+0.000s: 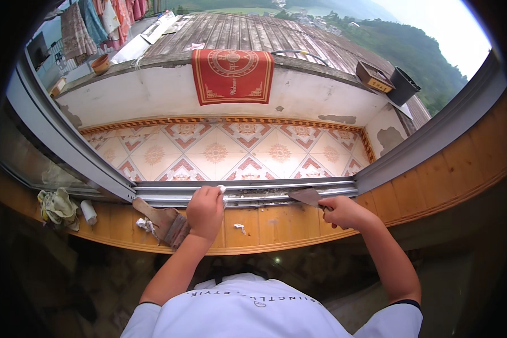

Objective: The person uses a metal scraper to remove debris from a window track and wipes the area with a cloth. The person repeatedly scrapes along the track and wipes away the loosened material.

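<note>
My right hand point(346, 212) is closed round the handle of a putty knife point(306, 196). The wide dark blade lies over the right part of the metal sliding-window track point(265, 193), where dark crumbs of dirt show in the grooves. My left hand point(205, 211) is closed at the left part of the track, pinching a small white wad that looks like tissue point(222, 189). Beside my left wrist a wide brush point(166, 224) with a wooden handle lies on the wooden sill point(276, 225). Its bristles are partly behind my wrist.
A crumpled cloth point(59, 208) and a white roll point(88, 212) lie at the sill's left. Tissue scraps point(240, 228) dot the sill. Window frames point(73, 129) stand at both sides. Beyond are a tiled balcony floor point(214, 152) and a red mat point(232, 76) over the parapet.
</note>
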`<action>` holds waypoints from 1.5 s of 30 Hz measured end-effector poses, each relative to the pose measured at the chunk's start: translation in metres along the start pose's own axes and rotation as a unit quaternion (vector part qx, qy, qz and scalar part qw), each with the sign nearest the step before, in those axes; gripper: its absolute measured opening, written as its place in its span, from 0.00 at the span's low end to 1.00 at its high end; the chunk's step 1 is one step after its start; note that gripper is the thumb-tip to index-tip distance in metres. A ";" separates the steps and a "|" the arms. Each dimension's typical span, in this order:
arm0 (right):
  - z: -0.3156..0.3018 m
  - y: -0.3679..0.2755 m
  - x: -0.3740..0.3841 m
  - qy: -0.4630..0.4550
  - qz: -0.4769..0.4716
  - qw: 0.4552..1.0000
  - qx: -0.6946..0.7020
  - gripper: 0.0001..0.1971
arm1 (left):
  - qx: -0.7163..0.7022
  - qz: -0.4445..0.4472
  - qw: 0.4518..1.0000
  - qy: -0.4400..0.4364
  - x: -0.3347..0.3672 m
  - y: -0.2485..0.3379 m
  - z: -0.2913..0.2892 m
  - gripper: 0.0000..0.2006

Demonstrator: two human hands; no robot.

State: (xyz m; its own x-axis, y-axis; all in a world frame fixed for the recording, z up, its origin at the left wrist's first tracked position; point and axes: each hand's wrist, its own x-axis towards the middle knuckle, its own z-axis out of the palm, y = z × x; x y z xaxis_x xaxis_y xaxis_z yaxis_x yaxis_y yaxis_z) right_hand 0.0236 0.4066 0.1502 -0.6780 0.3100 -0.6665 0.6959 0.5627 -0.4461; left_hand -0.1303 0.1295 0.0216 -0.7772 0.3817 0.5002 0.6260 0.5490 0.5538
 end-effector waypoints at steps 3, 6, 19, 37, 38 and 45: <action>-0.001 0.015 0.000 0.037 -0.052 0.998 -0.013 0.25 | 0.048 0.034 0.998 -0.030 0.007 -0.006 0.016 0.04; -0.001 0.038 0.006 0.089 -0.092 0.992 0.013 0.26 | 0.082 0.054 0.993 -0.067 0.005 -0.015 0.031 0.03; -0.008 0.059 0.004 0.106 -0.121 0.981 0.106 0.21 | 0.191 0.068 0.944 -0.260 0.015 -0.011 0.004 0.06; -0.025 0.061 -0.002 0.099 -0.240 0.959 0.112 0.23 | 0.079 0.122 0.974 -0.173 0.011 0.015 0.018 0.09; -0.025 0.060 -0.001 0.091 -0.259 0.954 0.119 0.23 | 0.090 0.126 0.973 -0.172 0.013 0.018 0.020 0.09; -0.033 0.040 -0.018 0.178 -0.188 0.966 -0.018 0.21 | 0.098 0.096 0.982 -0.133 0.002 0.014 0.050 0.09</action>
State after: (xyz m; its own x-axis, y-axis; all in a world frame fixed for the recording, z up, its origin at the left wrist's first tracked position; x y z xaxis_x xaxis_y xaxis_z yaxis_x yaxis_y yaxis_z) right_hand 0.0556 0.4487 0.1639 -0.9242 0.3187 -0.2104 0.3799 0.7111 -0.5917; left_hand -0.1262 0.1751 -0.0025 -0.6511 0.6584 0.3776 0.7589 0.5699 0.3150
